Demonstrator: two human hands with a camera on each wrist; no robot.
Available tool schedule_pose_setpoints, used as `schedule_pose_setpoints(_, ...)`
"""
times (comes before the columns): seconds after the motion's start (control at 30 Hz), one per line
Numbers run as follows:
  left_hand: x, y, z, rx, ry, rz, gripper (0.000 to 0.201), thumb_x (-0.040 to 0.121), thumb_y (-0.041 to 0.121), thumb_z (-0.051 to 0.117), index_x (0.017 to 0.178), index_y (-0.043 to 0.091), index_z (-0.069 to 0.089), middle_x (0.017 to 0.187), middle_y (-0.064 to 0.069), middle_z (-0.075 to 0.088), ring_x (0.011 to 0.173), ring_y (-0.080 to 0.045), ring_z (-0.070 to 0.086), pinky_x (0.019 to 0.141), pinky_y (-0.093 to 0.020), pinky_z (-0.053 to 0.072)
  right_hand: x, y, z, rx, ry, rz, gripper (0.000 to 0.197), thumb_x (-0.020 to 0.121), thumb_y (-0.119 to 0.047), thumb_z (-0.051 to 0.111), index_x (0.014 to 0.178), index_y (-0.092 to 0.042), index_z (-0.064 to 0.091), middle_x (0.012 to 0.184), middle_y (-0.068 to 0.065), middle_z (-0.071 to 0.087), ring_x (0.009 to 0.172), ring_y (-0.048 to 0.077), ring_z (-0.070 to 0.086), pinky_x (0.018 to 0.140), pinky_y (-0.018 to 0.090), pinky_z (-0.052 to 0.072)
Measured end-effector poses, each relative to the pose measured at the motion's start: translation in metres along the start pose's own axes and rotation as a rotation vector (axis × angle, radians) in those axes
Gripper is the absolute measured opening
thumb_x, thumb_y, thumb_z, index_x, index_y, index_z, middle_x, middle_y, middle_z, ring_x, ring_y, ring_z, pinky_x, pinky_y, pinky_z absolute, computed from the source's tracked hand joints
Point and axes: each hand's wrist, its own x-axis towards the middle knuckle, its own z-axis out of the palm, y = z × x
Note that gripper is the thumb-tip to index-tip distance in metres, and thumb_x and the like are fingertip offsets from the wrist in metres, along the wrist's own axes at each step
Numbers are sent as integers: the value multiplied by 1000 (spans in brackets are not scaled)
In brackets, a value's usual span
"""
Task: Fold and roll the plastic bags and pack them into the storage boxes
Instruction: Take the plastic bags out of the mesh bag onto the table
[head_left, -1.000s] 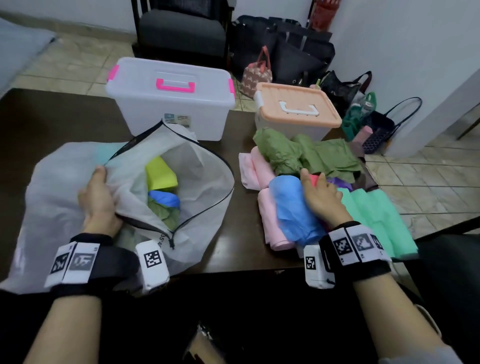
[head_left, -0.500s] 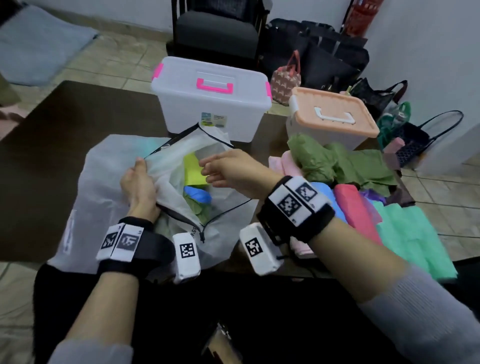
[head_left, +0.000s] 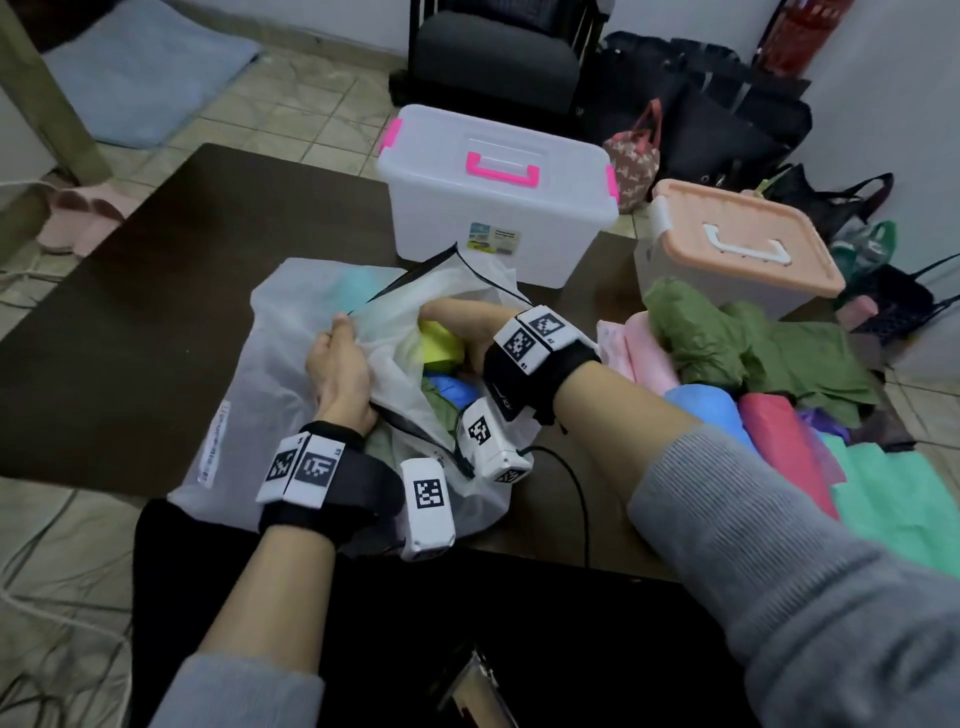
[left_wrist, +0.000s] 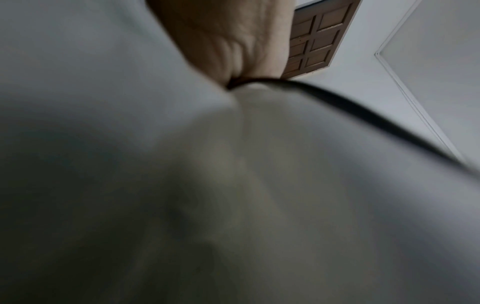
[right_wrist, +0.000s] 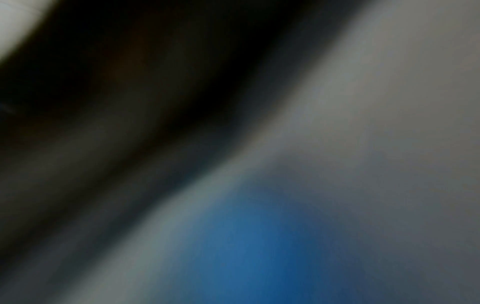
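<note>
A large white mesh bag (head_left: 270, 374) with a black zip rim lies on the dark table (head_left: 130, 312), its mouth open. My left hand (head_left: 337, 358) grips the rim on the left side; the left wrist view shows that hand (left_wrist: 228, 41) pinching the black-edged fabric (left_wrist: 337, 98). My right hand (head_left: 452, 322) reaches into the mouth, over a yellow bag (head_left: 441, 345), with its fingers hidden. A blue bag (head_left: 454, 389) and a green bag (head_left: 441, 413) also lie inside. The right wrist view is a blur with a blue patch (right_wrist: 259, 246).
A clear storage box with a pink handle (head_left: 498, 192) and a box with a peach lid (head_left: 743, 244) stand shut at the table's far side. Olive (head_left: 753, 343), pink (head_left: 644, 353), blue (head_left: 706, 410), red (head_left: 779, 441) and mint (head_left: 893, 493) bags are piled at the right. Handbags crowd the floor behind.
My right hand left the blue bag in the right-hand pile, crossed to the left and went into the mesh bag's mouth. My left hand kept its hold on the rim.
</note>
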Motion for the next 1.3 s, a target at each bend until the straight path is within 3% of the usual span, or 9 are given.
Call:
schedule_pose_setpoints(0.17, -7, 2, 4, 48, -29, -17, 27, 96, 39, 43, 85, 19, 57, 95, -8, 64, 91, -27, 62, 86, -40, 52, -8, -2, -4, -11, -103, 44, 21, 96, -23, 46, 80, -12, 52, 88, 10, 58, 97, 28, 55, 107, 45, 39)
schedule_pose_setpoints(0.3, -12, -3, 12, 91, -39, -24, 28, 93, 41, 45, 77, 21, 56, 94, -7, 64, 96, -30, 62, 91, -46, 51, -26, 10, -30, 0, -58, 123, 22, 94, -28, 50, 93, -6, 45, 87, 15, 55, 84, 27, 57, 103, 45, 43)
schedule_pose_setpoints(0.47, -26, -8, 30, 129, -55, -11, 25, 94, 35, 45, 78, 17, 54, 90, -3, 59, 102, -29, 59, 93, -40, 49, -67, 35, -73, -52, -43, 133, 44, 88, -28, 62, 122, -8, 43, 125, 19, 56, 111, 32, 59, 99, 48, 46)
schedule_pose_setpoints(0.57, -36, -11, 39, 136, -58, 20, 20, 95, 31, 44, 89, 13, 52, 100, -6, 55, 97, -26, 56, 86, -33, 46, -99, 53, -109, 54, -23, 97, 44, 86, -25, 63, 122, -5, 48, 115, 18, 61, 92, 27, 62, 78, 37, 55)
schedule_pose_setpoints(0.67, -44, -14, 44, 148, -71, 29, 19, 96, 30, 44, 90, 13, 50, 102, -6, 53, 94, -22, 52, 81, -29, 43, -136, 67, -151, 192, -4, 16, 18, 91, -21, 54, 105, -10, 56, 86, 8, 65, 66, 14, 61, 57, 23, 50)
schedule_pose_setpoints(0.83, -53, -18, 55, 202, -100, 47, 29, 96, 31, 44, 114, 11, 54, 110, -9, 56, 96, -21, 52, 86, -31, 43, -166, 95, -233, 413, 392, -122, 25, 92, -19, 54, 115, -7, 56, 86, 6, 67, 67, 15, 64, 59, 25, 55)
schedule_pose_setpoints(0.97, -54, -20, 56, 308, -85, 88, 41, 93, 31, 43, 119, 1, 55, 122, -18, 57, 98, -26, 53, 88, -38, 43, -150, 125, -283, 5, 789, -13, 47, 88, -25, 60, 127, -1, 49, 112, 13, 60, 86, 24, 60, 75, 33, 50)
schedule_pose_setpoints(1.17, -57, -20, 56, 355, -74, 90, 47, 92, 34, 41, 125, 1, 52, 130, -18, 52, 115, -32, 52, 96, -40, 41, -124, 144, -294, -310, 808, 125, 52, 87, -32, 60, 126, 0, 50, 122, 15, 56, 100, 29, 56, 82, 34, 45)
schedule_pose_setpoints(1.3, -58, -20, 56, 277, -74, 63, 48, 89, 34, 47, 126, 3, 52, 118, -10, 57, 100, -26, 55, 88, -34, 44, -106, 150, -290, -321, 847, 105, 53, 88, -27, 61, 131, 1, 45, 131, 14, 52, 119, 30, 51, 84, 28, 40)
